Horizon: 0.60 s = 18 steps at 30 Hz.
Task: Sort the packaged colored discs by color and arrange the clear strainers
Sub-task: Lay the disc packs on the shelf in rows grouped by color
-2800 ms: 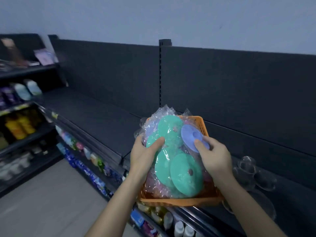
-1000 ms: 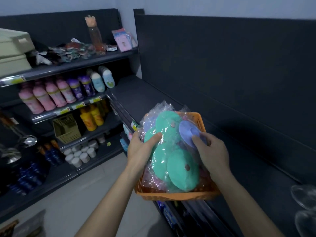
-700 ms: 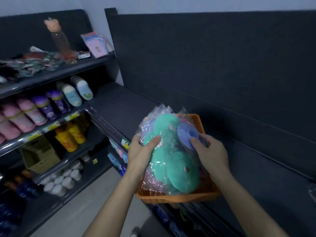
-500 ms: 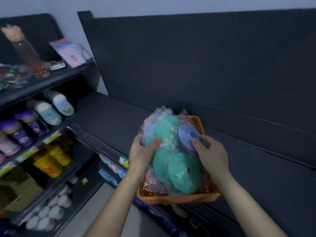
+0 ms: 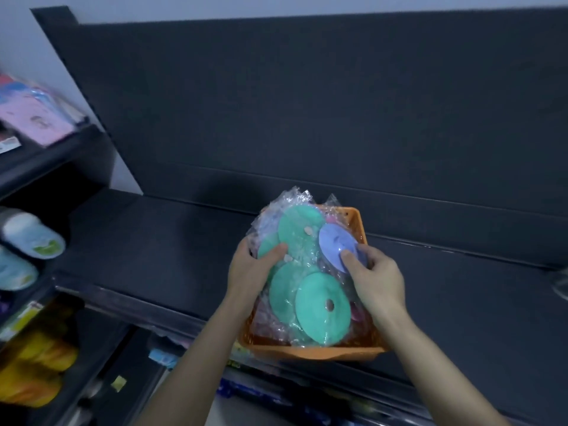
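Dark grey shop shelf (image 5: pixel 172 241) beneath both hands, matching dark back panel (image 5: pixel 307 118) beyond the fingertips, pale wall above. Between the hands, orange plastic mesh basket (image 5: pixel 307 353), heaped with teal-green round discs in crinkled clear wrap (image 5: pixel 322 309); near rim jutting past the shelf's front edge, below the wrists. Contact between basket bottom and shelf: cannot tell.

Grip of the left hand (image 5: pixel 249 272) closed on the left side of the heap: thumb laid across one wrapped teal-green disc, fingers curled out of sight round the edge of wrap and basket. Grip of the right hand (image 5: pixel 378 281) closed on a lilac round disc in clear wrap (image 5: pixel 333 241) at the heap's far right: thumb pressed flat on its face, fingers curled behind it. Nearest teal-green disc, small hole in its middle, between the two wrists, leaning toward the near rim.

Far to the left of the left hand, blurred side shelves: pale blue-capped bottles (image 5: pixel 30 238), yellow bottles (image 5: pixel 37 358) lower down, pink packet (image 5: pixel 33 118) higher up. Far to the right of the right hand, at the frame's edge, blurred clear shape (image 5: pixel 561 284), kind not legible.

Against half a second earlier: same two grips, same thumbs on the same discs, same heap. Side shelves slid further left and partly out of frame; more bare shelf around the basket. Against the earliest frame: clear strainers then just right of the right wrist; that spot now plain dark shelf.
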Available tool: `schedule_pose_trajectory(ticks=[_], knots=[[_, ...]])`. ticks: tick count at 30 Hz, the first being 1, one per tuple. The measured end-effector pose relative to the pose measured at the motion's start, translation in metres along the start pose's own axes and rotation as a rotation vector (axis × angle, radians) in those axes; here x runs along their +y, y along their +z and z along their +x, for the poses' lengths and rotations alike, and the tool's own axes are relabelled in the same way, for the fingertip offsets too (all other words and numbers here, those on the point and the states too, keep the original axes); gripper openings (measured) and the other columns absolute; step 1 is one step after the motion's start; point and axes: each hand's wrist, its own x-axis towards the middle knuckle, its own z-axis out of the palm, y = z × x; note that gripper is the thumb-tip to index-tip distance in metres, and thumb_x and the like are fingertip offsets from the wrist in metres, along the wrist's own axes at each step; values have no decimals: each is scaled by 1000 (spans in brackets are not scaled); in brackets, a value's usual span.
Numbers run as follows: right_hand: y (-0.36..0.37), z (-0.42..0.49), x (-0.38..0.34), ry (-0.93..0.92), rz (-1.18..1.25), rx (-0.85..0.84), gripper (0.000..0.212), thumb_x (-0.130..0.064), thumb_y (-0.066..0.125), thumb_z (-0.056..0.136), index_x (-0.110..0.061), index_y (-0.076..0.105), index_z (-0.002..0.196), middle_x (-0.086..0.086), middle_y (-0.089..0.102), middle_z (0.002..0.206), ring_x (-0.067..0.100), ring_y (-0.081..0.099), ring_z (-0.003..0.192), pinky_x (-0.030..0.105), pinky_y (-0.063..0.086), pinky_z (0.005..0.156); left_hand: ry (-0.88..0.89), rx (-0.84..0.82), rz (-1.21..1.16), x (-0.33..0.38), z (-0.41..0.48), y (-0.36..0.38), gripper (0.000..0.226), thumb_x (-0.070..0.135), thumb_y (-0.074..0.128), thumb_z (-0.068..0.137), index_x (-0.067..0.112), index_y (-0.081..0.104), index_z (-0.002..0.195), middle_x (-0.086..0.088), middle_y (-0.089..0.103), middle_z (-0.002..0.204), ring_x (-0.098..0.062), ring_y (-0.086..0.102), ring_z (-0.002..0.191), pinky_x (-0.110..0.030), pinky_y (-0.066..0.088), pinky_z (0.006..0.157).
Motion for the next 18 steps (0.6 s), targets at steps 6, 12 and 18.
schedule_pose_trajectory(ticks=[6, 12, 18], knots=[[17, 21, 1, 13, -15, 13, 48, -48, 61, 81, -21, 63, 120, 3, 68, 115, 27, 60, 108, 42, 48, 95, -22, -20, 22, -1, 34, 0, 57, 47, 82, 56, 28, 60, 105, 5, 72, 98, -14, 71, 82, -34, 59, 67], [32, 28, 1, 29, -64, 25, 47, -45, 62, 83, -19, 62, 121, 7, 69, 110, 30, 60, 104, 42, 47, 93, -45, -52, -9, -6, 66, -3, 56, 39, 85, 53, 20, 64, 102, 0, 73, 95, -20, 72, 83, -32, 56, 65], [45, 23, -11, 54, -107, 91, 43, -41, 61, 84, -20, 62, 121, 10, 69, 102, 31, 58, 104, 42, 44, 95, -48, -127, -48, -10, 81, -15, 34, 21, 81, 69, 19, 64, 98, -1, 74, 90, -19, 72, 76, -26, 53, 56]])
